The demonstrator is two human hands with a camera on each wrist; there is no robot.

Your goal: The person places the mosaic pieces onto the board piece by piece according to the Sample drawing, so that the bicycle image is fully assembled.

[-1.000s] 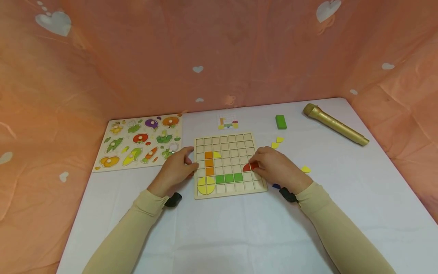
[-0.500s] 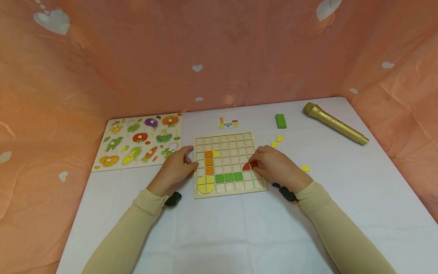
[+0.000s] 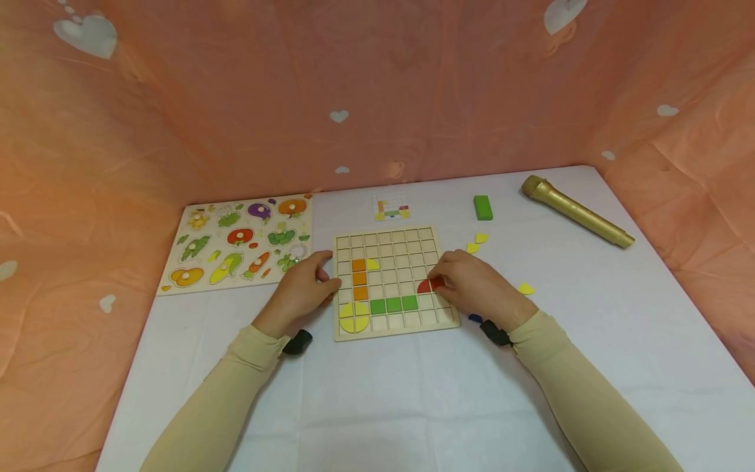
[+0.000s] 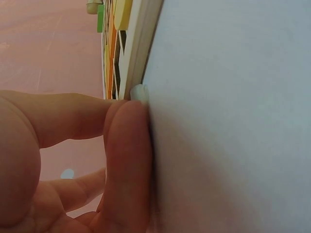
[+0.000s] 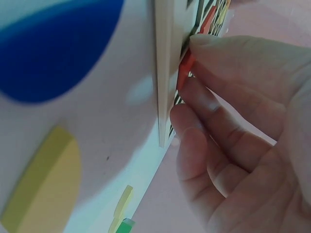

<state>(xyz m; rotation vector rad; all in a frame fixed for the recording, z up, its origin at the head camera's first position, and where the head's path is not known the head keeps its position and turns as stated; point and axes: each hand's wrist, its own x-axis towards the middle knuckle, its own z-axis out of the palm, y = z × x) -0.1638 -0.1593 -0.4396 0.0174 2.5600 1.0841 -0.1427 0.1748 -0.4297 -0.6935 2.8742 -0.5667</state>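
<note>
A wooden grid board (image 3: 396,332) lies mid-table, holding orange squares (image 3: 360,278), green squares (image 3: 394,304) and yellow quarter circles (image 3: 354,317). Against its left edge rests my left hand (image 3: 299,288), thumb and index finger touching the side, as the left wrist view also shows. My right hand (image 3: 474,285) is over the board's right side and pinches a red piece (image 5: 184,70) between thumb and fingers, low in the grid. A red quarter circle (image 3: 423,286) sits in the cell just left of it. The fingers partly hide the pinched piece.
A vegetable peg puzzle (image 3: 236,246) lies at the left. Behind the board is a small pattern card (image 3: 391,206). To the right are a green block (image 3: 483,208), loose yellow pieces (image 3: 526,289), a blue piece (image 5: 58,53) and a gold microphone (image 3: 578,211).
Both hands keep their places at the board, and the red pieces stay where they were. Only the head view has shifted very slightly.
</note>
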